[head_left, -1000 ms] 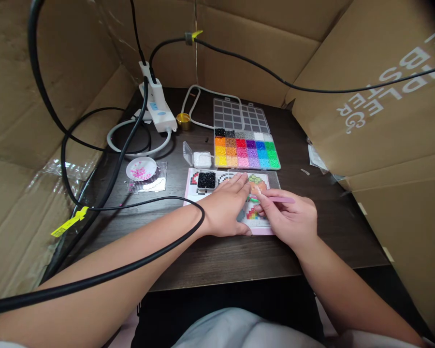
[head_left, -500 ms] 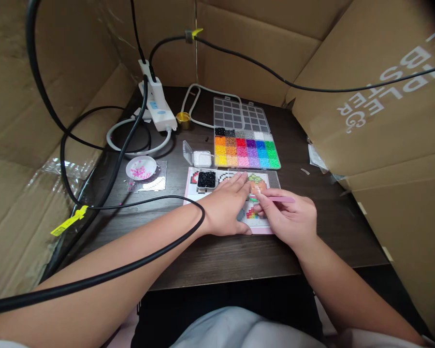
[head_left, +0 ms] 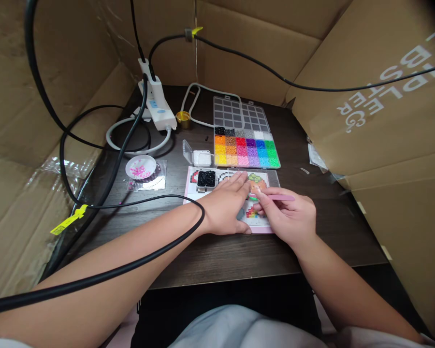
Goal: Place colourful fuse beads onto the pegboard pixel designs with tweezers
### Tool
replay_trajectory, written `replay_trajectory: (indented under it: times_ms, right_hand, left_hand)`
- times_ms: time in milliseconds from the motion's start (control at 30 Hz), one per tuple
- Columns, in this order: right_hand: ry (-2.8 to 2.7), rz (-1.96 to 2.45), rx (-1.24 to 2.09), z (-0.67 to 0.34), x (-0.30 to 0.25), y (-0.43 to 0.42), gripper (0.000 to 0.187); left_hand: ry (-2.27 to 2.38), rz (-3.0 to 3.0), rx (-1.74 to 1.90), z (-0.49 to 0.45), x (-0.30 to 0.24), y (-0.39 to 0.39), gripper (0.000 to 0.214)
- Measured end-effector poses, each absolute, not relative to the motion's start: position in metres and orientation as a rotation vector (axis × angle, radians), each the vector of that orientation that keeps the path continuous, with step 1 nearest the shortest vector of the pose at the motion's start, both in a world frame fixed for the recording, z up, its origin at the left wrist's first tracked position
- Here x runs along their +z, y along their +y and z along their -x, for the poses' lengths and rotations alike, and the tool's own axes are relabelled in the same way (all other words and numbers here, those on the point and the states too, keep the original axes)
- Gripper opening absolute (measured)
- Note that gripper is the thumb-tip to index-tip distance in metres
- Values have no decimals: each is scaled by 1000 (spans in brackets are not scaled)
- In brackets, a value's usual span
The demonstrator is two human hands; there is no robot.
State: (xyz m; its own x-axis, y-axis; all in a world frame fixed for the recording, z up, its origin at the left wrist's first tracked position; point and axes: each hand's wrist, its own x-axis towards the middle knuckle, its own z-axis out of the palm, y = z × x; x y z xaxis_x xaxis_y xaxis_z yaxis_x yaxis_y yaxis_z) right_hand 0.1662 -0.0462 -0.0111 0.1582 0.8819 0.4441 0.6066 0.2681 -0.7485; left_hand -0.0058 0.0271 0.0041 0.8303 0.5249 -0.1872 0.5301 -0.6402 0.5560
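The tweezers (head_left: 277,197) are pink, thin and lie nearly level over the middle of the pegboard (head_left: 272,180). The right hand (head_left: 290,217) has its fingers (head_left: 266,205) pinched together on them approx. at mid-length, tips pointing to the left hand. I judge them very light and springy. A soft pinch at the middle seems enough, since a harder one would close the tips. If a bead sits in the tips, I cannot tell, it is too small.

The left hand (head_left: 226,208) lies flat on the pegboard, fingers stretched and apart, holding nothing. The pegboard looks like stiff clear plastic w/ a pattern sheet under it. Beads on it are prob. loose and easy to knock off.

On the pegboard's far left corner stands a tub of black beads (head_left: 206,180). Just behind the pegboard are a bead box (head_left: 239,115) w/ open lid and a small case of white beads (head_left: 202,158). Left of the pegboard, on the bench (head_left: 221,256), is a dish w/ pink beads (head_left: 141,167).
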Motion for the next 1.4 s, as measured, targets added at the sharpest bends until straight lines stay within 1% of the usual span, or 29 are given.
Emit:
replay_trajectory:
  times_ms: [267, 567, 867, 1400]
  right_hand:
    - [-1526, 1442, 348, -165, -10, -48, 9]
    - [-1518, 1457, 353, -164, -10, -47, 11]
    - [-1495, 1425, 330, -165, -12, -49, 6]
    - [-1533, 1434, 355, -167, -13, -48, 9]
  left_hand:
    - [803, -2397, -89, 5, 9, 26, 116]
    - [784, -2415, -22, 6, 6, 26, 113]
    - [796, -2399, -59, 4, 7, 26, 115]
    - [795, -2413, -64, 5, 7, 27, 115]
